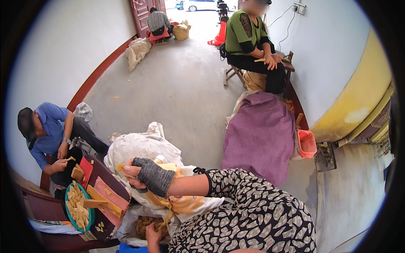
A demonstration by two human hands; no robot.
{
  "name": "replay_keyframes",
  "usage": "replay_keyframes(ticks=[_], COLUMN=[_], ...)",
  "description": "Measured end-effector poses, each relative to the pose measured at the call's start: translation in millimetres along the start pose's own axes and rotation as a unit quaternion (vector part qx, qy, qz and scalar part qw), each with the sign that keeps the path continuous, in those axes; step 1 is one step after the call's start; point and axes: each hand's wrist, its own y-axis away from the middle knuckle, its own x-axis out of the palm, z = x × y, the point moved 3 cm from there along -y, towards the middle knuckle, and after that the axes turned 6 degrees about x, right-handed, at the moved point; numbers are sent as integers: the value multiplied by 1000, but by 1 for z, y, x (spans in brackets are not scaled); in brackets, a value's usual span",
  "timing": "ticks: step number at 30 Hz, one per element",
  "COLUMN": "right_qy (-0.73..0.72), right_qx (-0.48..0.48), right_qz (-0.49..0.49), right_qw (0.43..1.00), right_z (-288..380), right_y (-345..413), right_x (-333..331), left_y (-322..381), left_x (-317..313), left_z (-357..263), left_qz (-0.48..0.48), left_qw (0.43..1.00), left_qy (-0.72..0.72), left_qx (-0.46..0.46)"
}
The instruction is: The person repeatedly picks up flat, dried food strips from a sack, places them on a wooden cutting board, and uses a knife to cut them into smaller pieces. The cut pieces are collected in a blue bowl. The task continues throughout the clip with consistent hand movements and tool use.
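Observation:
My right hand, in a grey knitted fingerless glove, grips a tan piece between thumb and fingers. It is raised above a white cloth sack. My left hand is bare and low, at the mouth of an open whitish sack holding many small brown pieces. Whether its fingers hold one is unclear. Before me a dark bench carries a pink cloth with a wooden block fixture on it. Beside that, a green basket is heaped with short pale pieces.
A person in a blue shirt works across the bench, holding a thin strip. Another sits in green, behind a purple cloth. A third sits near the doorway. A white sack and a red bin stand on the floor.

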Motion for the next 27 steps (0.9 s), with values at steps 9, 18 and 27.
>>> replay_keyframes(ticks=[9, 18, 27], right_qy=[13, 220, 555], right_qx=[-2, -229, -249], right_qz=[-13, -3, 73], right_qw=[1000, 948, 790], right_z=[-11, -37, -106], right_y=[-4, -1, 38], right_x=[-7, 11, 21], left_y=[-10, 10, 9], left_x=[50, -26, -60], left_z=[22, -51, -144], left_qz=[40, 47, 35], left_qw=[997, 947, 533], left_qy=[45, 312, 833], left_qx=[-41, -64, 143])
